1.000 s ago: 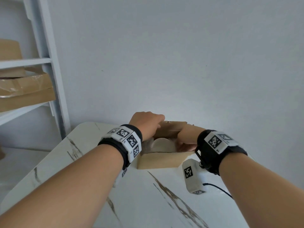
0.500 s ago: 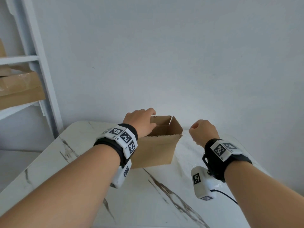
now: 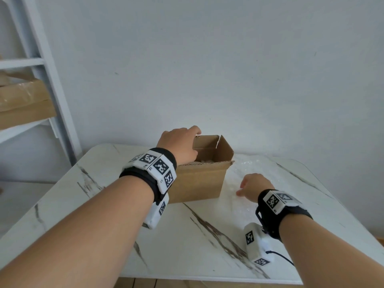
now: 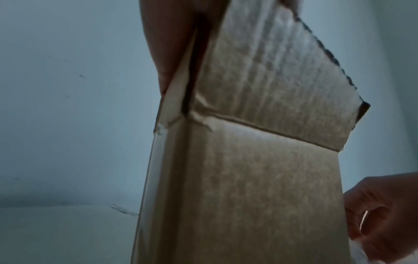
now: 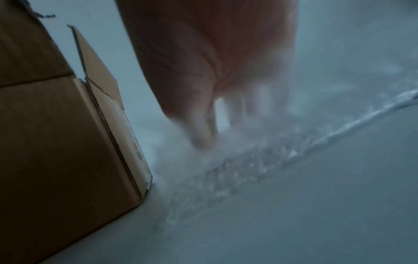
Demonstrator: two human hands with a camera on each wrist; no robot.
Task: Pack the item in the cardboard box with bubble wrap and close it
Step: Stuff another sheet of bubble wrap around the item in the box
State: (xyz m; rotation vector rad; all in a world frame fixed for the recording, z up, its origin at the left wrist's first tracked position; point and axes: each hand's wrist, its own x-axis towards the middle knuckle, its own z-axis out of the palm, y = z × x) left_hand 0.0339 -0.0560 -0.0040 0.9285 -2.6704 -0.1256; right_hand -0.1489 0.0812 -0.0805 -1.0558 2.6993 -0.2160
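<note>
In the head view, the cardboard box (image 3: 199,179) stands open in the middle of the frame on the white marbled bench (image 3: 187,235), its flaps up. My left hand (image 3: 178,145) sits at the box's upper left corner, fingers curled over the top edge of the left flap and reaching inside. A bit of white wrapping shows low inside the box; I cannot make out the item itself. To the right of the box, a sheet of bubble wrap (image 3: 249,169) lies flat on the bench. My right hand (image 3: 251,187) is down on that sheet, just right of the box's lower right corner, fingers bent downward onto the plastic. At the left edge of the frame a shelf (image 3: 39,65) carries brown cartons (image 3: 22,102).

In the left wrist view, the box (image 4: 260,178) fills the centre. My left fingers (image 4: 167,44) lie along the outside of the upright flap at upper centre, and this grip holds the flap's edge. My right hand (image 4: 384,214) shows at the lower right, beside the box wall.

In the right wrist view, the box (image 5: 63,134) stands at the left. My right fingers (image 5: 201,132) point down in the centre, blurred, their tips drawn close together on the bubble wrap (image 5: 260,160), just beside the box's near corner. I cannot tell for sure whether this grip has pinched the sheet.
</note>
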